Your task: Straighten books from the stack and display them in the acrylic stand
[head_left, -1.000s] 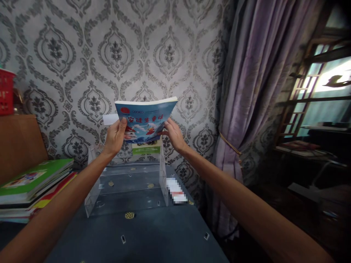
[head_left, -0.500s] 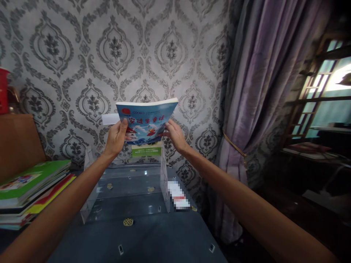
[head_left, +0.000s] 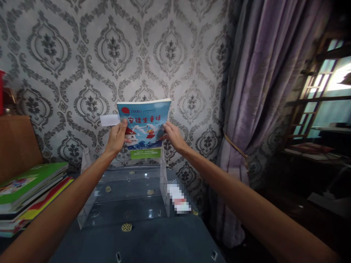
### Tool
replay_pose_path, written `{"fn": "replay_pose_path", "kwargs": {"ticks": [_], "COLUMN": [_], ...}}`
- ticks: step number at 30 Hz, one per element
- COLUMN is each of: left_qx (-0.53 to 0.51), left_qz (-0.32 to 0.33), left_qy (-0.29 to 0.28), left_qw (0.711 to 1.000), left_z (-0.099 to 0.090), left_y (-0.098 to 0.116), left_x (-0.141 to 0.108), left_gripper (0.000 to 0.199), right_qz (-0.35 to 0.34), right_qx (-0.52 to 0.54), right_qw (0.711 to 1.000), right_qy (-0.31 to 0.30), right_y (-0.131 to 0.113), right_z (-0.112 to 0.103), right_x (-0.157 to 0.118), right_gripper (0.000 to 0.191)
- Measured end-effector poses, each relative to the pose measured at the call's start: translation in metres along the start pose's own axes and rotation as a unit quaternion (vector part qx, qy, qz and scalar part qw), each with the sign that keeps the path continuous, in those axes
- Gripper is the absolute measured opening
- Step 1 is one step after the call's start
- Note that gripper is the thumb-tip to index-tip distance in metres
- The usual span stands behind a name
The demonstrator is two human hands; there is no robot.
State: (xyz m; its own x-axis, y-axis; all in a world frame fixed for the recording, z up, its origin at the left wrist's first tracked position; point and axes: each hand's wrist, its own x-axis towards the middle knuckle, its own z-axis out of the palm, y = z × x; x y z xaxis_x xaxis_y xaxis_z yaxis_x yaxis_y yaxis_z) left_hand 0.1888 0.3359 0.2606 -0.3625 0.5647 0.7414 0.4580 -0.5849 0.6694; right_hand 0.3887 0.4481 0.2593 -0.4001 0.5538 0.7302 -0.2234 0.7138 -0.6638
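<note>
A blue-covered paperback book with red Chinese lettering and a picture of a figure above waves is held up before the wall. My left hand grips its left edge, thumb on the front cover. On the right edge, my right hand is closed around the book, fingertips at the cover. Below it stands a clear plastic rack with transparent side panels. A green label shows just under the book's lower edge. Whether the book touches the rack I cannot tell.
A pile of books topped by a green one lies at the left, beside a brown box. The dark table has a pixelated item right of the rack. A tied purple curtain hangs at the right.
The book has tipped so its cover faces me more squarely, and its right edge has moved slightly left. Both hands keep their hold. The view has shifted a little.
</note>
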Motion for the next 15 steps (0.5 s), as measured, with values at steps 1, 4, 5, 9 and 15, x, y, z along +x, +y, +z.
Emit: {"fn": "replay_pose_path", "kwargs": {"ticks": [1, 4, 5, 9, 15], "left_qx": [-0.001, -0.002, -0.002, -0.008, -0.005], "left_qz": [-0.009, -0.046, -0.061, -0.114, -0.157], "left_qy": [0.002, 0.007, 0.007, 0.011, 0.026], "left_qw": [1.000, 0.999, 0.998, 0.993, 0.987], "left_z": [0.000, 0.000, 0.001, 0.001, -0.002], "left_y": [-0.001, -0.003, -0.004, -0.007, -0.010], "left_x": [0.002, 0.008, 0.010, 0.015, 0.021], "left_gripper": [0.064, 0.063, 0.062, 0.058, 0.053], "right_qz": [0.001, 0.017, 0.025, 0.054, 0.074], "right_qx": [-0.005, -0.019, -0.025, -0.048, -0.074], "right_qw": [1.000, 1.000, 0.999, 0.997, 0.994], "right_qy": [0.000, -0.003, 0.000, 0.016, 0.011], "right_y": [0.001, 0.004, 0.006, 0.012, 0.014], "right_z": [0.000, 0.002, 0.003, 0.005, 0.011], "right_x": [0.001, 0.006, 0.008, 0.014, 0.019], "right_gripper": [0.030, 0.031, 0.031, 0.029, 0.029]}}
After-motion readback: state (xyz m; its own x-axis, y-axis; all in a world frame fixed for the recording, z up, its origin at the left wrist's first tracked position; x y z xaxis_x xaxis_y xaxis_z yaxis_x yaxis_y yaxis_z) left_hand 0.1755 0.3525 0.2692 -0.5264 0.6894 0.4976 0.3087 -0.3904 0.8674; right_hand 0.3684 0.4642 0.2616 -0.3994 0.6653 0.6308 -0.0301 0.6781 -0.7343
